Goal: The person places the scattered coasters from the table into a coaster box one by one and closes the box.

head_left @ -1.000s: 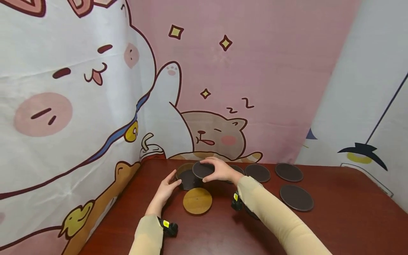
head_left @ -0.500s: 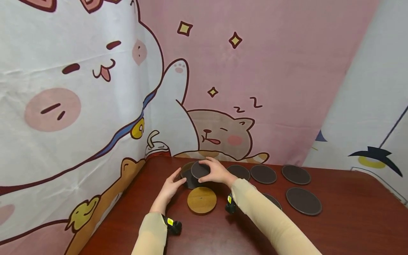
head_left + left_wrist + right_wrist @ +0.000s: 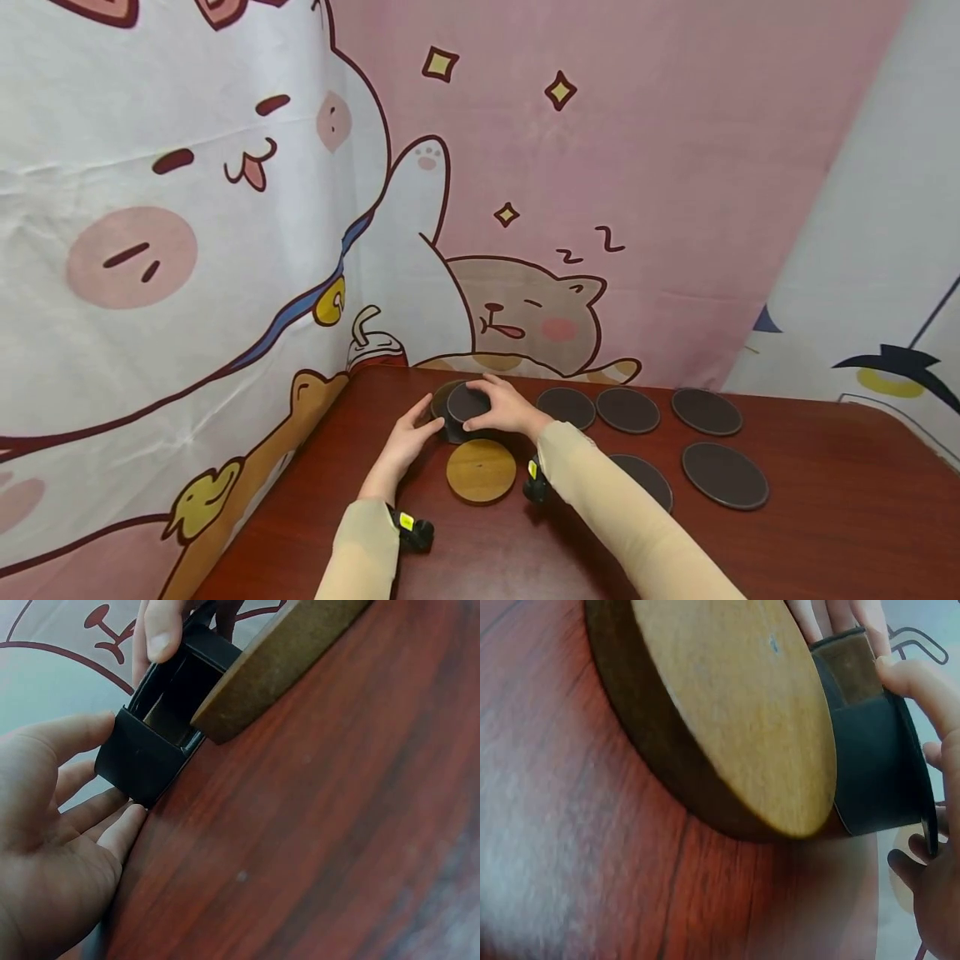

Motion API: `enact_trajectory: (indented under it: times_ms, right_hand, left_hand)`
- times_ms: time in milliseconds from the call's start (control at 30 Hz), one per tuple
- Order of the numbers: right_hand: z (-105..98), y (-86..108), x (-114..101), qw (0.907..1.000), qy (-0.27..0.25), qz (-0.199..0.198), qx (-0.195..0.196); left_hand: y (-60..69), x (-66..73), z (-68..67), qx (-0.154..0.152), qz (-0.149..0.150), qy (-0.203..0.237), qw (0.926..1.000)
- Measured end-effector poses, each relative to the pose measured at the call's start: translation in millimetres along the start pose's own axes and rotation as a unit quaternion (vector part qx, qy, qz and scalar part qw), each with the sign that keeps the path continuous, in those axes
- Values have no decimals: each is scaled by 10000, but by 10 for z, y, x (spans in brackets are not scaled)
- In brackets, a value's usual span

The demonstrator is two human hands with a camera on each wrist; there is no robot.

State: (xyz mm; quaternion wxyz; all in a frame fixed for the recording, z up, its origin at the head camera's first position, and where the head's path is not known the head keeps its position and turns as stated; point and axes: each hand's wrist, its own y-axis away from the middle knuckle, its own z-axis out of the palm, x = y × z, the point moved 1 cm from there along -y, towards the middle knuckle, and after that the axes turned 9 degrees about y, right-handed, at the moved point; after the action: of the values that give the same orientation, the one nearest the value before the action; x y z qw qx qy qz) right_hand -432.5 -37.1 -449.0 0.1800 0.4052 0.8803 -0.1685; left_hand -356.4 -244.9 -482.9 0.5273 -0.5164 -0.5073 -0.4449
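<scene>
A dark round coaster [image 3: 467, 403] is pinched at its rim by my right hand [image 3: 513, 412], above a black round coaster holder [image 3: 453, 432] at the back left of the table. My left hand [image 3: 401, 446] grips the holder's left side, thumb and fingers on its wall. The left wrist view shows the holder [image 3: 142, 759] standing on the table with an opening in its side. In the right wrist view, the coaster's rim [image 3: 913, 742] lies along the top of the holder. Whether they touch is unclear. Just in front sits a thick round wooden disc [image 3: 481, 472].
Several more dark round coasters lie flat to the right, among them a back one [image 3: 627, 410], a far-right one [image 3: 725, 475] and one partly under the right sleeve [image 3: 647, 479]. A cartoon-printed cloth [image 3: 660, 208] hangs behind and left of the red-brown table [image 3: 825, 500].
My right hand has brought the coaster slightly left, further over the holder. The left hand stays at the holder's side. The head view has shifted, so more coasters show on the right.
</scene>
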Motion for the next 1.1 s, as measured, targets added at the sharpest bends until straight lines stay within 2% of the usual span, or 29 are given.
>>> enact_trajectory:
  times_ms: [167,400,600,700,900,1100]
  right_hand:
    - [31,-23,-81,9990,429,-129,-44]
    - [69,7,-125,9909,1304,-311,-79]
    - [30,57,-93,9915,1272,-219,-162]
    - [-80,137,-24,9936,1121,-96,-119]
    - [-351,434,260,9957,924,15,-6]
    - [-659,986,518,9986,535,-35,28]
  left_hand:
    - [-2,3,19,14,-85,26,10000]
    - [-5,6,59,-65,-10,-55,10000]
    - [6,17,11,17,-47,-40,10000]
    - [21,33,-2,21,-14,-137,9999]
    - [46,40,-7,-33,48,-196,9998]
    - [36,12,-6,-109,-39,-280,9995]
